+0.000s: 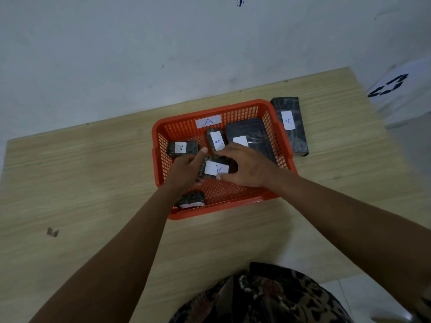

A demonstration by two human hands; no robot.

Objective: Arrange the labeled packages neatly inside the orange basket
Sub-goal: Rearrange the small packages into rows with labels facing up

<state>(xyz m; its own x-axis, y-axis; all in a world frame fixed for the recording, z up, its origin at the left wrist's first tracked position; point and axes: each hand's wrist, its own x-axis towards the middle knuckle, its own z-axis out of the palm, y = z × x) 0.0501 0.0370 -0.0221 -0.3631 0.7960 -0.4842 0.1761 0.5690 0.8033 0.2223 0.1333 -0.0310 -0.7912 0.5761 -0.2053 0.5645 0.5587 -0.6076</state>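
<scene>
An orange basket (pixel 161 136) with an "A" label on its far wall stands on the wooden table. Both hands reach into it and hold one small dark package (pixel 215 168) with a white "A" label: my left hand (pixel 186 170) on its left side, my right hand (pixel 247 167) over its right side. Inside lie a small labeled package (pixel 182 148) at the left, another (pixel 215 139) behind the held one, a large flat package (pixel 249 134) at the right, and a small one (pixel 192 199) in the near left corner.
A long dark package (pixel 290 124) labeled "A" lies on the table (pixel 93 183) just right of the basket. A white wall rises behind the table. A white sheet with a black mark (pixel 389 86) sits at the far right. A small dark scrap (pixel 52 232) lies near left.
</scene>
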